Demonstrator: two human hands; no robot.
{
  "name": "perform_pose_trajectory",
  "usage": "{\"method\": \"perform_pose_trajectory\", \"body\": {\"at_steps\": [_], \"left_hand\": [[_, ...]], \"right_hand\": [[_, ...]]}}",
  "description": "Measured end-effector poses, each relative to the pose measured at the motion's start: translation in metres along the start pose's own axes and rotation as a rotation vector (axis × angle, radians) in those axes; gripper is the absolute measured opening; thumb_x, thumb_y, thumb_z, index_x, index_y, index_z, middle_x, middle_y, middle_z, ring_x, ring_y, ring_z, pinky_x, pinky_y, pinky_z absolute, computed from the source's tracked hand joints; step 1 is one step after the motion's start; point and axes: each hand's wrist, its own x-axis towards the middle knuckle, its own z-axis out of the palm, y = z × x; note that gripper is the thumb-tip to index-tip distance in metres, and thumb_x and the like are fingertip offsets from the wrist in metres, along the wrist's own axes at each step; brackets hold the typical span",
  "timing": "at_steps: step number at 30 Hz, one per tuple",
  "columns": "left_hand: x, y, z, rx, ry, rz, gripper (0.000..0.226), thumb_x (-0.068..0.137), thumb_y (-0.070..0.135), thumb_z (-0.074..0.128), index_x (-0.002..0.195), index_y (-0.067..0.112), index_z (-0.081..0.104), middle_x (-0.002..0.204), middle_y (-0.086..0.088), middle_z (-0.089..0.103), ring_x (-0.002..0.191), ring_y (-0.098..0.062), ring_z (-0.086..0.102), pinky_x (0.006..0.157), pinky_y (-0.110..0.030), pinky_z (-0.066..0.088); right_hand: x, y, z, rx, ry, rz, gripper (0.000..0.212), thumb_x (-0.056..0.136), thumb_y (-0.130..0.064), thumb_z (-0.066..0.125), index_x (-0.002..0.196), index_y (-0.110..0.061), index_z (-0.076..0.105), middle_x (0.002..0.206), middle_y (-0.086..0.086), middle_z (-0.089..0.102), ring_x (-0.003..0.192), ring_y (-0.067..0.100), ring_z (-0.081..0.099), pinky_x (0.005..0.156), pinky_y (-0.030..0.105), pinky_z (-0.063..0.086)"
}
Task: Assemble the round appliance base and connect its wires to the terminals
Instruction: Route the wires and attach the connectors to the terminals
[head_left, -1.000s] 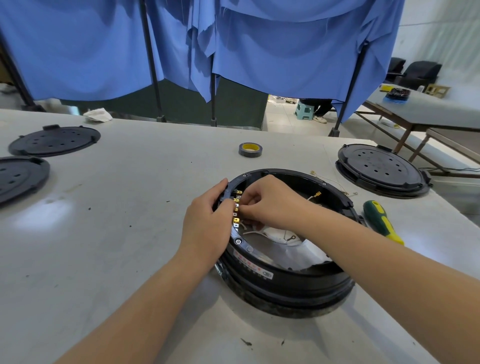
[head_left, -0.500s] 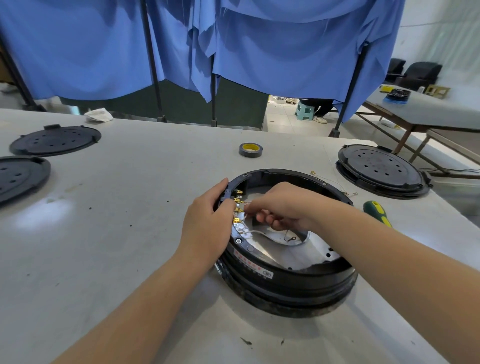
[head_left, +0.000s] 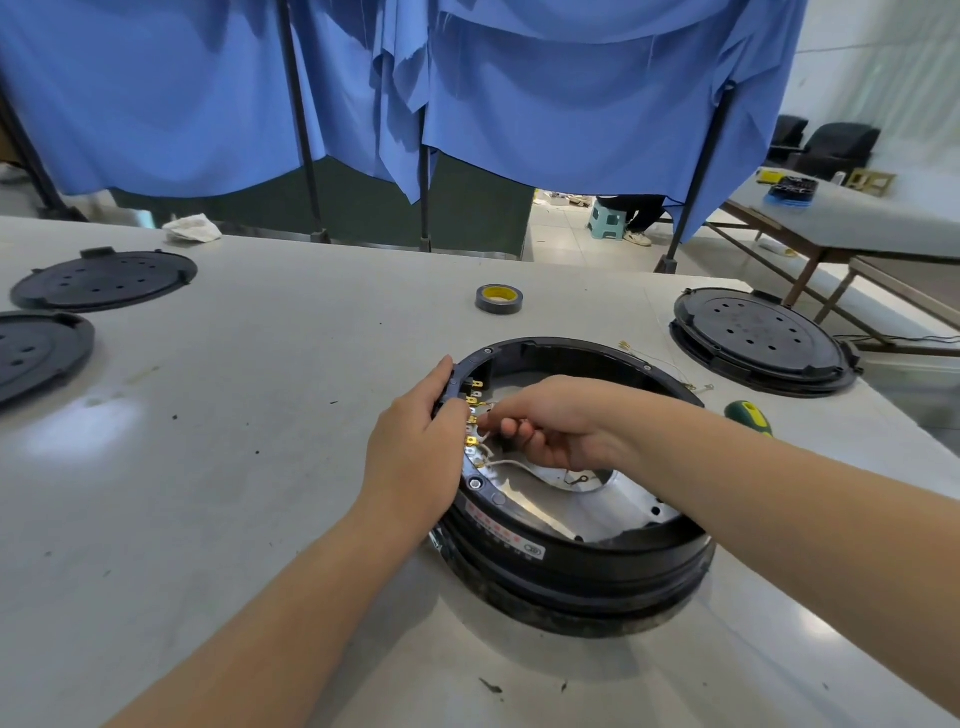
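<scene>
Blue curtains behind our pale desk (head_left: 218, 467).
We see blue cloth (head_left: 571, 98) hung on dark poles (head_left: 298, 119), a tiled floor (head_left: 566, 244) through the gap (a small stool (head_left: 607, 221) stands there), and a second table (head_left: 852, 218) and dark chairs (head_left: 836, 148) at right.

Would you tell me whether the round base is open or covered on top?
Open: the base has no cover, showing its metal plate and terminals.
</scene>
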Motion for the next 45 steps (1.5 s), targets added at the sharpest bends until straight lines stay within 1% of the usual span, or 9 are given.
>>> {"method": "perform_pose_trajectory", "body": {"at_steps": [5, 11, 23, 28, 35, 38, 42, 44, 45], "left_hand": [[0.0003, 0.0009, 0.0011, -0.013, 0.009, 0.002, 0.049, 0.096, 0.013, 0.046, 0.143, 0.026, 0.047, 0.084, 0.032, 0.053, 0.074, 0.006, 0.055, 0.074, -0.018, 0.045], [-0.0003, 0.0005, 0.0015, -0.010, 0.014, 0.006, 0.048, 0.096, 0.014, 0.046, 0.143, 0.027, 0.046, 0.080, 0.033, 0.052, 0.068, 0.009, 0.053, 0.069, -0.014, 0.042], [-0.0001, 0.0018, 0.0028, 0.001, 0.023, 0.016, 0.048, 0.096, 0.014, 0.045, 0.142, 0.027, 0.047, 0.082, 0.031, 0.053, 0.069, 0.003, 0.053, 0.065, -0.015, 0.043], [-0.0002, 0.0022, 0.0041, -0.003, 0.026, 0.036, 0.048, 0.096, 0.013, 0.045, 0.143, 0.025, 0.046, 0.081, 0.027, 0.054, 0.073, -0.004, 0.056, 0.073, -0.032, 0.050], [0.0010, -0.0006, 0.0047, -0.032, 0.030, 0.022, 0.047, 0.097, 0.013, 0.045, 0.142, 0.026, 0.047, 0.086, 0.031, 0.052, 0.069, 0.009, 0.052, 0.067, -0.013, 0.041], [0.0021, -0.0017, 0.0041, -0.047, 0.018, 0.015, 0.048, 0.097, 0.014, 0.045, 0.143, 0.026, 0.046, 0.087, 0.033, 0.051, 0.070, 0.009, 0.054, 0.068, -0.014, 0.043], [0.0038, -0.0055, 0.0020, -0.063, -0.009, 0.022, 0.048, 0.096, 0.013, 0.047, 0.142, 0.026, 0.046, 0.066, 0.040, 0.058, 0.065, 0.012, 0.052, 0.068, -0.015, 0.043], [0.0042, -0.0066, 0.0009, -0.077, -0.014, 0.022, 0.049, 0.095, 0.013, 0.048, 0.142, 0.024, 0.047, 0.067, 0.047, 0.056, 0.068, 0.010, 0.054, 0.073, -0.018, 0.048], [0.0043, -0.0068, 0.0005, -0.085, -0.015, 0.022, 0.049, 0.094, 0.013, 0.049, 0.142, 0.023, 0.048, 0.068, 0.048, 0.055, 0.069, 0.012, 0.055, 0.073, -0.014, 0.048]], "right_hand": [[0.0019, 0.0017, 0.0001, -0.048, 0.003, -0.030, 0.023, 0.096, -0.013, 0.055, 0.074, -0.012, 0.059, 0.046, -0.007, 0.048, 0.033, 0.001, 0.036, 0.033, 0.006, 0.029], [0.0006, 0.0030, 0.0021, -0.034, -0.007, -0.017, 0.026, 0.097, -0.013, 0.052, 0.073, -0.012, 0.058, 0.044, -0.008, 0.046, 0.032, 0.001, 0.035, 0.032, 0.007, 0.029], [0.0007, 0.0039, 0.0041, -0.042, 0.020, -0.041, 0.025, 0.097, -0.010, 0.051, 0.074, -0.012, 0.061, 0.045, -0.007, 0.047, 0.033, 0.001, 0.035, 0.034, 0.006, 0.031], [-0.0008, 0.0043, 0.0037, -0.041, 0.018, -0.032, 0.024, 0.097, -0.011, 0.052, 0.074, -0.010, 0.062, 0.044, -0.007, 0.049, 0.033, 0.001, 0.037, 0.034, 0.006, 0.032], [-0.0001, 0.0043, 0.0046, -0.030, 0.032, -0.022, 0.023, 0.097, -0.009, 0.050, 0.078, -0.011, 0.062, 0.043, -0.006, 0.050, 0.031, 0.001, 0.040, 0.034, 0.006, 0.035], [-0.0008, 0.0041, 0.0039, -0.037, 0.018, -0.020, 0.020, 0.097, -0.011, 0.052, 0.080, -0.011, 0.062, 0.045, -0.006, 0.052, 0.034, 0.001, 0.042, 0.038, 0.005, 0.038], [-0.0028, 0.0037, 0.0022, -0.078, 0.006, -0.035, 0.016, 0.095, -0.019, 0.060, 0.081, -0.012, 0.062, 0.047, -0.006, 0.054, 0.037, 0.000, 0.046, 0.039, 0.007, 0.042], [-0.0044, 0.0035, 0.0018, -0.103, 0.026, -0.050, 0.015, 0.092, -0.022, 0.065, 0.082, -0.011, 0.063, 0.048, -0.005, 0.055, 0.037, 0.001, 0.047, 0.039, 0.010, 0.042], [-0.0052, 0.0036, 0.0020, -0.127, 0.044, -0.063, 0.016, 0.090, -0.023, 0.067, 0.082, -0.010, 0.064, 0.049, -0.004, 0.056, 0.038, 0.001, 0.047, 0.039, 0.010, 0.042]]}}
